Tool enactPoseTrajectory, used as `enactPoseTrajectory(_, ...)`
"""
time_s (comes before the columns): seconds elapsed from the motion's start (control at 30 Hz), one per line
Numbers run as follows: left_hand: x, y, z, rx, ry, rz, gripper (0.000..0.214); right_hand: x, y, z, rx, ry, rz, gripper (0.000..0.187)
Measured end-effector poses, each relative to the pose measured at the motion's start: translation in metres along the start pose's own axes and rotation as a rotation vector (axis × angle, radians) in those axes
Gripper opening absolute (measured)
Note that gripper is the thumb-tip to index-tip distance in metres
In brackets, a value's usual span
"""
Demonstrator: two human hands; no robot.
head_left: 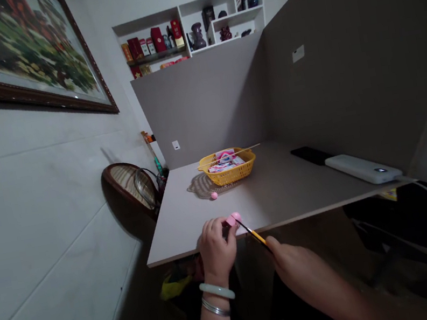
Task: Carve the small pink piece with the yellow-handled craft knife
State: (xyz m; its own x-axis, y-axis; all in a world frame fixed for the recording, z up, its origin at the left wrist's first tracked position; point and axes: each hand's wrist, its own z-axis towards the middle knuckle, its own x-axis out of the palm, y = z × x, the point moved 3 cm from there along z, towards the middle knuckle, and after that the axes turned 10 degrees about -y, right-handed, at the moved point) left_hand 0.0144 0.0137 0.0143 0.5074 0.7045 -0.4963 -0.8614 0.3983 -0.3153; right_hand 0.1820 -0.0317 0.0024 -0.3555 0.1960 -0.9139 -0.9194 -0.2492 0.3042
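Note:
My left hand point(216, 249), at the table's front edge, grips a small pink object point(231, 220), possibly a pencil sharpener. My right hand point(297, 266) holds a yellow and black pencil point(254, 235), whose tip meets the pink object. The two hands are close together, with the pencil spanning the gap. Farther along the pale table point(175, 226) lies a small pink ball point(213, 195), out of reach of neither hand's fingers. Behind it stands a yellow plastic basket point(232, 174) of pink and white boxes, with a thin stick point(237, 153) lying across it.
A woven mat point(201, 186) lies under the basket's left side. A white power bank point(362, 168) and a black phone point(307, 156) sit at the right, against a grey partition point(204, 101). A round brown woven object point(128, 190) stands left of the table, below a framed painting point(11, 52).

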Motion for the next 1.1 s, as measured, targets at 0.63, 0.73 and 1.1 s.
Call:
enactPoseTrajectory(0.63, 0.004, 0.004, 0.000, -0.062, 0.049, -0.018, 0.012, 0.009, 0.014, 0.023, -0.052, -0.068, -0.063, 0.017)
enactPoseTrajectory(0.73, 0.003, 0.003, 0.001, -0.068, 0.051, -0.038, 0.010, 0.013, 0.012, 0.018, -0.041, -0.061, -0.027, 0.017)
enactPoseTrajectory(1.1, 0.001, 0.002, 0.002, -0.075, 0.066, -0.040, 0.013, 0.008, 0.017, 0.020, -0.030, -0.051, -0.049, 0.015)
